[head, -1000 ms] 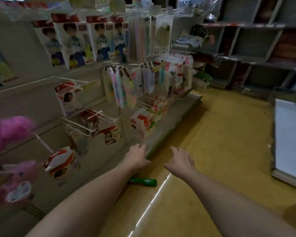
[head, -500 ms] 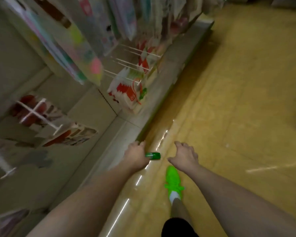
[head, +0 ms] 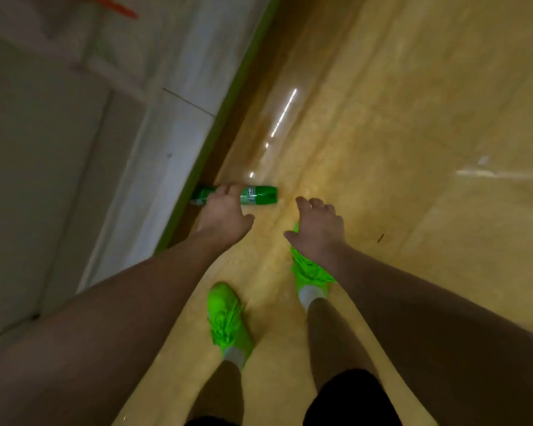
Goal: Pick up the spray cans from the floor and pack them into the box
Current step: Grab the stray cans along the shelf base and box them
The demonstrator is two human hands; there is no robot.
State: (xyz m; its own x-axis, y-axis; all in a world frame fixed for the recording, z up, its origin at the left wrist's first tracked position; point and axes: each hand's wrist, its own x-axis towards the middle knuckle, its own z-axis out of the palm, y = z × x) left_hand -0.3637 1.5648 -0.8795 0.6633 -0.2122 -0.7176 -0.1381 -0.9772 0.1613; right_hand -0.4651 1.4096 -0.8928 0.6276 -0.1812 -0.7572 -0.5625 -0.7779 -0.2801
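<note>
A green spray can (head: 257, 195) lies on its side on the yellow floor, one end against the green edge of the shelf base (head: 197, 158). My left hand (head: 225, 212) reaches down over the can's middle. Its fingertips lie across the can and hide part of it, while the thumb is spread away to the right. My right hand (head: 316, 229) hovers to the right of the can, above my right shoe, fingers loosely curled and holding nothing. No box is in view.
My two bright green shoes (head: 228, 318) (head: 311, 273) stand on the glossy yellow floor (head: 413, 133). The pale shelf unit (head: 74, 149) runs along the left side. Open floor stretches to the right and ahead.
The view has tilted from the hanging goods down to the floor. Both hands have dropped lower. My left hand has moved over the green can and now covers its middle.
</note>
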